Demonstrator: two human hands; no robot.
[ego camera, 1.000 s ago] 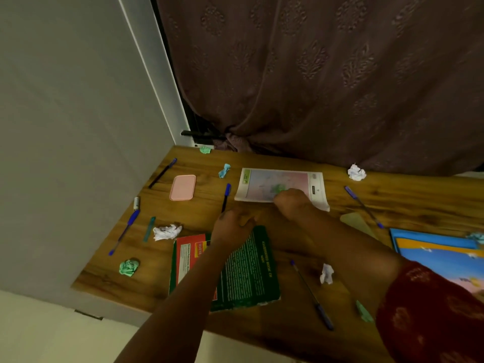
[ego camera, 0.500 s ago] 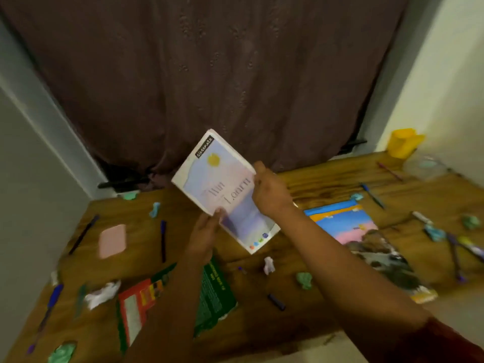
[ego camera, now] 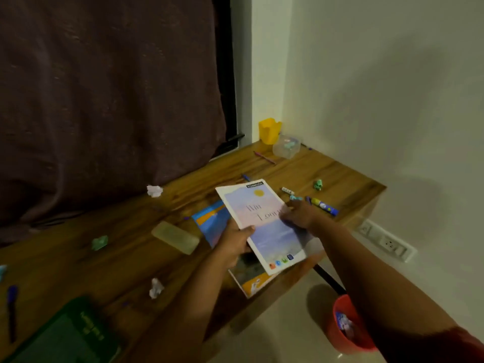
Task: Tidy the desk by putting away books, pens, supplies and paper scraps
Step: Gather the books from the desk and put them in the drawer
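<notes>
Notebook (ego camera: 264,224), pastel-covered, was held by both hands over the blue book (ego camera: 210,222) near the right end of the wooden desk (ego camera: 125,258). Left hand (ego camera: 233,244) gripped its left edge, thumb curled on the cover. Right hand (ego camera: 298,214) lay on its right edge; its fingers were too blurred to tell. Beyond the blue book stood a yellow cup (ego camera: 269,131); left of it lay a pale eraser (ego camera: 175,237) and a green paper scrap (ego camera: 99,242).

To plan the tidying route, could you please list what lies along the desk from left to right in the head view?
Green book → green paper scrap → white paper ball → pale case → notebook held in both hands → blue marker.
</notes>
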